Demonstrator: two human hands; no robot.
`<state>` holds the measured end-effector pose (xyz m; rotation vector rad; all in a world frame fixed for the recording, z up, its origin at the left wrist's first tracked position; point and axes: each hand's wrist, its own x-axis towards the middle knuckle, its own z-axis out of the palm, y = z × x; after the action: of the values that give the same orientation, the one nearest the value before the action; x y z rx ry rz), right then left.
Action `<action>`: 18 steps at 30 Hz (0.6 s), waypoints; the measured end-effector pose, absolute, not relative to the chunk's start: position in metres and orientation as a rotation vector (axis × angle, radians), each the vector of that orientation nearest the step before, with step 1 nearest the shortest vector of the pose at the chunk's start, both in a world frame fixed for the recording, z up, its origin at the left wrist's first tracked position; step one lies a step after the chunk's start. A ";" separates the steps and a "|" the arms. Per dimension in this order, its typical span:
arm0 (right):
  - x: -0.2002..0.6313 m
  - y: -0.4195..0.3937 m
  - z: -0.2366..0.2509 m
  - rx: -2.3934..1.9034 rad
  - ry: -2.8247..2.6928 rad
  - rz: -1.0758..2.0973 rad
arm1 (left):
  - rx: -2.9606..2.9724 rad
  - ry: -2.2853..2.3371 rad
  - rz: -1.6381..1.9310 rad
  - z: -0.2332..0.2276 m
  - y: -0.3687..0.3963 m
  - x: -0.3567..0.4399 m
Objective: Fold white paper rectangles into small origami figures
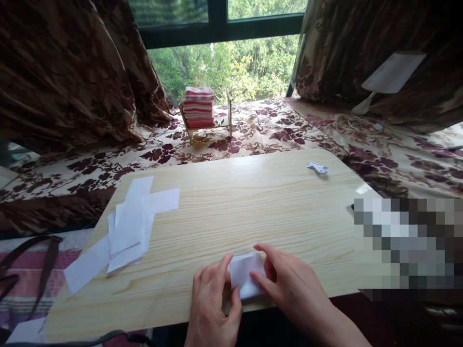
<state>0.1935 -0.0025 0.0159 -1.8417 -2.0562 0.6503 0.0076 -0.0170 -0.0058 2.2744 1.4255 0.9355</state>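
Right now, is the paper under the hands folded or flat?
Folded: the small paper is compact with a doubled edge, pinched by left hand and right hand.

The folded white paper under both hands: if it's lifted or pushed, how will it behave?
The folded white paper looks thin, so probably very light and floppy. Pinched between the left hand and right hand, it may spring open once released. On the smooth wooden board, it likely slides easily.
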 end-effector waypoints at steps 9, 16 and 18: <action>0.190 0.005 0.040 -1.942 -2.091 0.812 | 2.541 1.614 0.816 -0.003 -0.006 0.000; 0.187 -0.016 0.028 -1.887 -2.054 0.704 | 2.462 1.481 0.739 0.005 -0.013 0.007; 0.189 -0.023 0.026 -1.825 -2.018 0.727 | 2.393 1.434 0.799 0.005 -0.018 0.006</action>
<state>0.1886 -0.0230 0.0256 -1.8253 -2.0176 0.7269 0.0060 -0.0177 0.0053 2.3931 1.4339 0.7987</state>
